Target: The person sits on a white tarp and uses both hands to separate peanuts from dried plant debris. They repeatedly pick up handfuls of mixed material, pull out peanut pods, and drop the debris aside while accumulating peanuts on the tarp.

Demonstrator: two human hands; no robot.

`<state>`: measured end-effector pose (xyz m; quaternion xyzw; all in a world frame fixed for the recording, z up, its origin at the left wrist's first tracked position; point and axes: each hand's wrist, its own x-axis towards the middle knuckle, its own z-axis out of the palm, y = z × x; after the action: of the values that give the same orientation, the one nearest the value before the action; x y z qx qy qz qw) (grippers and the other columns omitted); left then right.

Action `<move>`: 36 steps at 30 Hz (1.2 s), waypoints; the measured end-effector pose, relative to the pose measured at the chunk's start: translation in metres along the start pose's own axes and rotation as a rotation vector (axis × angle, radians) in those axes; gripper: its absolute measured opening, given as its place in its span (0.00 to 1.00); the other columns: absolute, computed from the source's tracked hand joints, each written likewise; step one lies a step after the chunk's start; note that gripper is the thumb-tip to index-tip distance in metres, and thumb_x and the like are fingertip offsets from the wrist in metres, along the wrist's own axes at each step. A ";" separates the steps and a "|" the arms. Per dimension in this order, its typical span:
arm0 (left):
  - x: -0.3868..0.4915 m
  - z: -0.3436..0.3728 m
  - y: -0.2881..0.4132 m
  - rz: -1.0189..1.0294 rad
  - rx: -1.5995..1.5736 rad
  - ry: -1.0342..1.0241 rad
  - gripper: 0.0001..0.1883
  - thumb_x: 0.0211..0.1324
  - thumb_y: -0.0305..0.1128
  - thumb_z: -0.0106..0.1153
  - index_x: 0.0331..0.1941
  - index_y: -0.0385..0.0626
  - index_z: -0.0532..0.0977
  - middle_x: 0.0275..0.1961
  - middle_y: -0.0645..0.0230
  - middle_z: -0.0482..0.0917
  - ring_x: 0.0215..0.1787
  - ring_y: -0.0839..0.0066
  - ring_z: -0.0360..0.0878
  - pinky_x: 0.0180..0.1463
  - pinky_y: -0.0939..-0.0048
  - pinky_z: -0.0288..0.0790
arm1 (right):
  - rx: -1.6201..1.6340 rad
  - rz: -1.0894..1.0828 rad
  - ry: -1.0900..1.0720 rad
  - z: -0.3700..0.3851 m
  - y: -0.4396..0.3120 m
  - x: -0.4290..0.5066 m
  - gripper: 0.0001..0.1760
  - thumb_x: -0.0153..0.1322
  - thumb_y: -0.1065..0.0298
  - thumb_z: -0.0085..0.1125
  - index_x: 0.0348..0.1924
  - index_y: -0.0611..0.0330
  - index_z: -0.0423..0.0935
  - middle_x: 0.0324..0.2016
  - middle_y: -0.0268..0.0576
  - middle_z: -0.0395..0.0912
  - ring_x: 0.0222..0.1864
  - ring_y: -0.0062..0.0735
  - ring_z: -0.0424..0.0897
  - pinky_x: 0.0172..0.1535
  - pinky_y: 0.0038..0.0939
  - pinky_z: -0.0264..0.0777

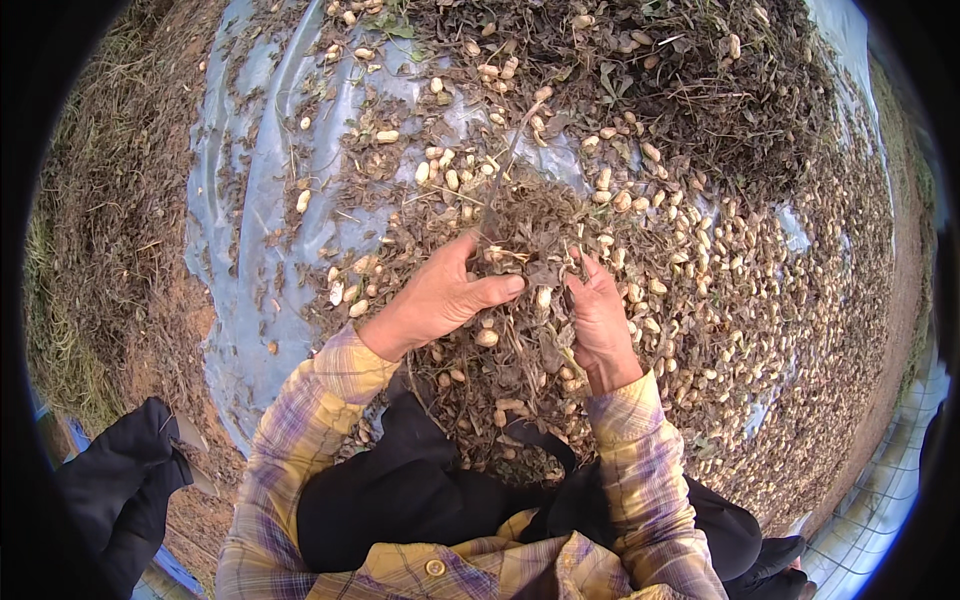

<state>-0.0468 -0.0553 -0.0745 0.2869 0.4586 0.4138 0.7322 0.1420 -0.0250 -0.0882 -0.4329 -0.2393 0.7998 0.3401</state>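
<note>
In front of my knees, my left hand [442, 296] grips a clump of withered brown peanut plant [544, 214], its thumb lying across the near side. My right hand [602, 319] is at the clump's right edge, thumb and forefinger pinched on a thin strand there. Between the two hands a pale peanut pod [544, 298] shows against the dark leaves. A rounder pod [487, 337] lies lower, beneath my left wrist. Leaves hide the left fingertips and whatever the right fingers pinch.
Loose peanuts [705, 262] with leaf litter cover the plastic sheet [259, 225] on the right. A heap of dark vines [720, 97] rises beyond my hands. Another person's dark-clothed leg [124, 480] is at lower left. Dry plants [82, 247] lie on bare soil at left.
</note>
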 end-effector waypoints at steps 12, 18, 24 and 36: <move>-0.010 -0.025 -0.049 0.779 0.732 0.333 0.25 0.43 0.23 0.63 0.50 0.38 0.73 0.51 0.63 0.77 0.52 0.70 0.76 0.57 0.65 0.67 | 0.008 0.104 -0.018 0.009 -0.008 -0.014 0.08 0.73 0.68 0.55 0.43 0.62 0.74 0.29 0.32 0.78 0.29 0.17 0.79 0.27 0.20 0.76; -0.016 -0.038 -0.064 0.676 0.841 0.311 0.40 0.34 0.27 0.67 0.60 0.41 0.65 0.59 0.60 0.70 0.60 0.60 0.69 0.65 0.58 0.57 | -0.075 0.159 -0.048 0.014 0.008 -0.020 0.20 0.68 0.76 0.59 0.53 0.65 0.70 0.36 0.38 0.77 0.31 0.24 0.80 0.34 0.26 0.82; -0.009 -0.043 -0.081 0.491 0.318 0.530 0.41 0.22 0.29 0.67 0.55 0.45 0.72 0.54 0.69 0.77 0.53 0.67 0.69 0.62 0.65 0.55 | -1.005 -0.602 0.375 0.017 0.013 -0.017 0.12 0.67 0.78 0.55 0.44 0.67 0.73 0.36 0.41 0.73 0.36 0.24 0.73 0.34 0.20 0.67; 0.001 -0.034 -0.054 0.164 -0.929 -0.239 0.27 0.64 0.47 0.49 0.58 0.38 0.63 0.41 0.63 0.75 0.37 0.76 0.74 0.38 0.78 0.70 | -0.990 -0.321 0.016 -0.004 0.028 -0.014 0.04 0.68 0.75 0.60 0.35 0.65 0.76 0.22 0.34 0.75 0.22 0.18 0.72 0.26 0.20 0.69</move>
<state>-0.0586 -0.0795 -0.1325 0.0105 0.1141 0.5953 0.7953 0.1412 -0.0541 -0.1018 -0.5059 -0.6498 0.5251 0.2148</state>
